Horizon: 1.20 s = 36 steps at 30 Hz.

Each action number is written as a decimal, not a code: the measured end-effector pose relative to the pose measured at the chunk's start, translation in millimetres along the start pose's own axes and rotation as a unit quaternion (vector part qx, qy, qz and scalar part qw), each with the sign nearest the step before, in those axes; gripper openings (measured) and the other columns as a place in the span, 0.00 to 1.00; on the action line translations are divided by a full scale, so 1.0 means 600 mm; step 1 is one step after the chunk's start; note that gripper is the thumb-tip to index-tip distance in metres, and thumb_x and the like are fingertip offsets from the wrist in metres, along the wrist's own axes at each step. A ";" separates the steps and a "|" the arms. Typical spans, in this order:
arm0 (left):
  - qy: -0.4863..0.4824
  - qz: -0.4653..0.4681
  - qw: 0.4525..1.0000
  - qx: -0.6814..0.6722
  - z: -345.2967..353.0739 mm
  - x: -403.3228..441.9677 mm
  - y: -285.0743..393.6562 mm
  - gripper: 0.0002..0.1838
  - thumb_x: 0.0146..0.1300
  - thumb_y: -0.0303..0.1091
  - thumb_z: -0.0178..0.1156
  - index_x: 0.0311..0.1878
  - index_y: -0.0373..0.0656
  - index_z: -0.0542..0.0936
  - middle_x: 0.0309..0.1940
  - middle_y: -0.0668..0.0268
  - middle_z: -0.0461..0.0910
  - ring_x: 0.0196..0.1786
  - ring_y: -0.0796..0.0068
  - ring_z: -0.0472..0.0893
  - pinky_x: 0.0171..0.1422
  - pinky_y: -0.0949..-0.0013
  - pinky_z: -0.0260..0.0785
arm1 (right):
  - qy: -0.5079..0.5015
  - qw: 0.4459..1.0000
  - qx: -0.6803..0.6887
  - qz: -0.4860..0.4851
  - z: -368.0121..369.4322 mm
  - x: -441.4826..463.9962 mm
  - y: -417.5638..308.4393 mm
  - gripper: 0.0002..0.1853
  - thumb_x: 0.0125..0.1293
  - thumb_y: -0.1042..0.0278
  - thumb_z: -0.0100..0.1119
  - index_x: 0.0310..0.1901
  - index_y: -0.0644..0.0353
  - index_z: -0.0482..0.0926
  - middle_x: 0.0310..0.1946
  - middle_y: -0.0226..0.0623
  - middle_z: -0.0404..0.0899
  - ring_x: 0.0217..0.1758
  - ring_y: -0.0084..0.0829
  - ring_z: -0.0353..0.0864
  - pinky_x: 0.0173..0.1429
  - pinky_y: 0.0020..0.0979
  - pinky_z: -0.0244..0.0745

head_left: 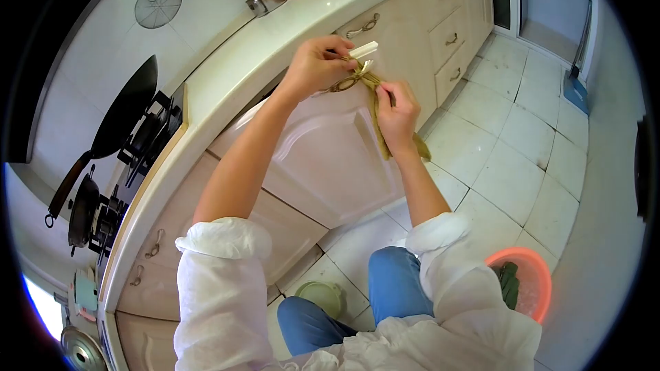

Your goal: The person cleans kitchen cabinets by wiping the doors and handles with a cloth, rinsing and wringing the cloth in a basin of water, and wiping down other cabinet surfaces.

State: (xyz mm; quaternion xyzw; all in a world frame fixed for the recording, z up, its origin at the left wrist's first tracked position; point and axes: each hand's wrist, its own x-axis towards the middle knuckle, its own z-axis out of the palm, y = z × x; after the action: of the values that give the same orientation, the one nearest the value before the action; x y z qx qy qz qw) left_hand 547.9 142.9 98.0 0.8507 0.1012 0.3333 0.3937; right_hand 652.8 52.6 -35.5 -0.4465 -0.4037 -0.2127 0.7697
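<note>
Both hands are closed on an olive-green bundle (380,124) of soft, strip-like material, a short way apart from each other along it. The left hand (320,65) pinches its upper part, fingertips bunched beside a pair of white ends (364,49); the right hand (400,113) grips it lower down, thumb uppermost. The bundle is in front of a pale cabinet door (323,154), right at an ornate metal handle (342,86); whether it is looped through that handle or only lies against it, I cannot tell.

Its long axis slants through the view, from the white ends at the top, past the handle, down to the right hand. Those white ends point up and toward the right side of the view, the upper one straight and flat, the lower one split at its tip. Below the grip, the olive lengths hang down loosely, one tail showing on either side of the right wrist.

Above the door runs a white desk (216,96), carrying a small metal pot (266,1). On the tiled floor (491,141) stand a pale green bowl (320,295) near the knees and a pink bucket (545,283) with dark green material inside.
</note>
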 end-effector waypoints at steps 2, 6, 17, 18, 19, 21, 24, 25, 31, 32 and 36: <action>-0.004 -0.018 0.996 0.090 0.004 -0.003 0.001 0.08 0.52 0.26 0.69 0.32 0.33 0.79 0.31 0.64 0.83 0.33 0.81 0.78 0.36 0.75 0.71 | 0.008 0.999 -0.005 0.049 0.008 -0.034 0.003 0.03 0.56 0.78 0.62 0.31 0.62 0.77 0.28 0.40 0.78 0.30 0.42 0.79 0.33 0.35 0.73; 0.037 -0.011 0.991 0.128 0.007 -0.003 -0.007 0.09 0.52 0.27 0.70 0.32 0.33 0.80 0.30 0.63 0.83 0.32 0.80 0.78 0.37 0.74 0.71 | 0.060 0.995 -0.019 0.077 0.047 -0.055 -0.016 0.03 0.56 0.77 0.62 0.31 0.63 0.77 0.27 0.41 0.78 0.30 0.43 0.79 0.34 0.37 0.73; 0.108 -0.108 0.988 0.000 -0.031 0.016 -0.003 0.08 0.61 0.23 0.63 0.30 0.39 0.72 0.33 0.62 0.82 0.35 0.78 0.80 0.40 0.76 0.74 | 0.085 0.995 0.023 0.055 0.098 -0.043 -0.040 0.03 0.56 0.79 0.60 0.30 0.62 0.76 0.27 0.41 0.77 0.29 0.43 0.77 0.34 0.37 0.71; 0.066 -0.133 0.989 -0.004 -0.041 0.018 -0.002 0.09 0.62 0.23 0.62 0.30 0.40 0.70 0.34 0.61 0.82 0.36 0.77 0.80 0.39 0.77 0.73 | 0.077 0.995 0.018 0.063 0.106 -0.055 -0.048 0.03 0.56 0.78 0.61 0.31 0.63 0.77 0.27 0.42 0.77 0.30 0.41 0.77 0.35 0.36 0.71; 0.025 -0.157 0.987 -0.009 -0.048 0.019 -0.002 0.10 0.63 0.23 0.60 0.30 0.41 0.68 0.35 0.59 0.81 0.36 0.77 0.79 0.38 0.77 0.73 | 0.069 0.995 0.013 0.070 0.114 -0.066 -0.056 0.03 0.56 0.78 0.63 0.31 0.65 0.78 0.27 0.43 0.77 0.30 0.39 0.78 0.36 0.35 0.72; 0.027 -0.151 0.988 -0.024 -0.046 0.015 0.002 0.11 0.63 0.23 0.60 0.29 0.41 0.67 0.36 0.58 0.81 0.38 0.78 0.78 0.37 0.78 0.71 | 0.071 0.994 0.036 0.077 0.131 -0.076 -0.084 0.03 0.56 0.78 0.63 0.31 0.65 0.77 0.26 0.43 0.77 0.29 0.40 0.77 0.36 0.35 0.71; -0.015 -0.143 0.989 -0.032 -0.044 0.004 0.030 0.11 0.61 0.22 0.61 0.28 0.41 0.67 0.32 0.61 0.79 0.37 0.78 0.78 0.35 0.78 0.69 | 0.062 0.991 0.067 0.101 0.133 -0.090 -0.103 0.04 0.56 0.78 0.63 0.31 0.64 0.77 0.26 0.42 0.76 0.29 0.41 0.76 0.34 0.37 0.70; -0.055 -0.142 0.988 -0.026 -0.048 0.000 0.040 0.11 0.60 0.21 0.62 0.27 0.40 0.68 0.27 0.65 0.76 0.36 0.79 0.77 0.33 0.77 0.69 | 0.047 0.989 0.076 0.118 0.130 -0.095 -0.104 0.04 0.56 0.77 0.63 0.30 0.64 0.77 0.26 0.42 0.76 0.29 0.41 0.76 0.34 0.37 0.70; -0.135 -0.109 0.971 0.167 -0.092 -0.032 0.010 0.09 0.59 0.19 0.59 0.30 0.38 0.68 0.35 0.58 0.81 0.39 0.75 0.79 0.44 0.70 0.74 | -0.011 0.993 0.078 0.086 0.120 -0.124 -0.086 0.03 0.56 0.80 0.62 0.30 0.64 0.77 0.26 0.42 0.77 0.29 0.41 0.77 0.34 0.36 0.71; -0.133 -0.109 0.971 0.168 -0.091 -0.040 0.006 0.09 0.59 0.19 0.59 0.30 0.38 0.68 0.35 0.58 0.81 0.39 0.75 0.79 0.44 0.70 0.74 | -0.011 0.993 0.080 0.085 0.113 -0.116 -0.079 0.03 0.56 0.80 0.62 0.30 0.64 0.77 0.26 0.42 0.77 0.29 0.41 0.77 0.34 0.36 0.71; 0.013 -0.074 0.997 -0.034 -0.079 -0.046 0.016 0.09 0.62 0.21 0.58 0.29 0.39 0.68 0.45 0.50 0.81 0.41 0.74 0.80 0.45 0.71 0.75 | 0.008 0.993 0.102 0.066 0.105 -0.048 -0.063 0.03 0.56 0.79 0.61 0.30 0.62 0.76 0.26 0.42 0.77 0.28 0.44 0.77 0.33 0.37 0.71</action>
State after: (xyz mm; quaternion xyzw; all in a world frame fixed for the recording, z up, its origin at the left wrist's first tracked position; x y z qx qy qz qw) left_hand 495.3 153.1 114.0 0.8228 0.1574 0.3173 0.4443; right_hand 582.6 86.6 -22.1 -0.3892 -0.3870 -0.1228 0.8269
